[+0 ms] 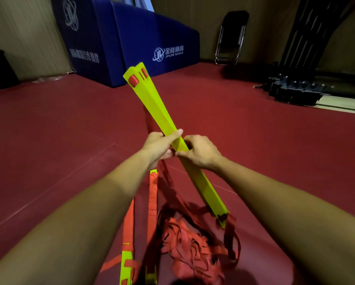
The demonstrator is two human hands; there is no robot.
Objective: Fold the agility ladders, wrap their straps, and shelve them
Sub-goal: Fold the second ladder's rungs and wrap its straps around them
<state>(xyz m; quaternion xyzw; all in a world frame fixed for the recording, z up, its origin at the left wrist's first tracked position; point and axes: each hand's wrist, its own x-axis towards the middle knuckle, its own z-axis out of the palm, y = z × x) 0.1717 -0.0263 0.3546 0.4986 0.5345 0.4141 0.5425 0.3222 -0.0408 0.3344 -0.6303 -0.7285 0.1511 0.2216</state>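
Both hands meet at mid-frame, nearly touching. The left hand point(161, 144) is curled round the bundle of yellow rungs point(152, 99), thumb laid across its upper face. The right hand point(202, 154) grips the same bundle just below, fingers curled over its right edge. Whether it also pinches a strap cannot be told.

Location: the bundle is held clear of the red floor point(275, 151). It slants from upper centre, where its far end shows red strap tabs, to lower right of centre. The red straps point(191, 245) hang from its lower end into a loose tangle at bottom centre.

Handling, as judged: the rungs look like thin, stiff, smooth plastic, light in the stack. They are liable to slide and fan apart unless squeezed flat face to face. The straps are soft webbing, limp and prone to snagging. A one-hand clamp at the bundle's middle appears soundest, leaving the other hand free to draw a strap taut.

Other items: a strap-wrapped ladder point(153, 200) and another ladder point(127, 239) lie at lower centre-left. A blue pad point(143, 38) stands at upper centre-left, a folding chair point(232, 38) at upper centre-right and a black rack point(295, 89) at upper right.
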